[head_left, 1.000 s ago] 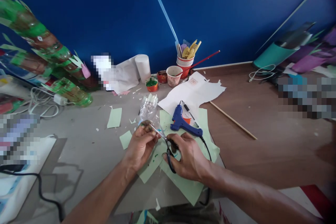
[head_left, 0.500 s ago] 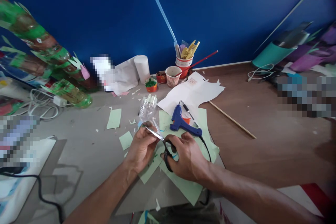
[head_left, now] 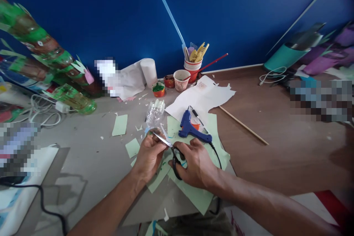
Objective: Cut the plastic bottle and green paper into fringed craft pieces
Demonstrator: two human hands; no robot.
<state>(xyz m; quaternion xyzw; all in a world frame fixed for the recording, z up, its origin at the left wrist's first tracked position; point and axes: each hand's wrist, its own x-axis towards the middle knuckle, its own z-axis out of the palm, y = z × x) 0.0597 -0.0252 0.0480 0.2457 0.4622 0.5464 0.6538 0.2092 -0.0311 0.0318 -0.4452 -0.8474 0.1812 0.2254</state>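
Scissors (head_left: 170,145) spread near glue gun (head_left: 189,129)
Right hand (head_left: 197,160) clamps their handles; left hand (head_left: 149,154), left of the glue gun, curls, hold unclear.

The right fingers (head_left: 186,149) hold opened scissors (head_left: 169,143) near the left fingers (head_left: 157,148).

- Left hand (head_left: 149,156), near side and left of the glue gun (head_left: 190,127): bare; dark greenish patch at fingertips, nature undetermined.
- Right hand (head_left: 197,162), directly nearside of the glue gun: bare, knuckles pronounced.
- Left forearm (head_left: 110,204) and right forearm (head_left: 257,201), nearside of the glue gun: bare, slim, tapering towards the wrist.
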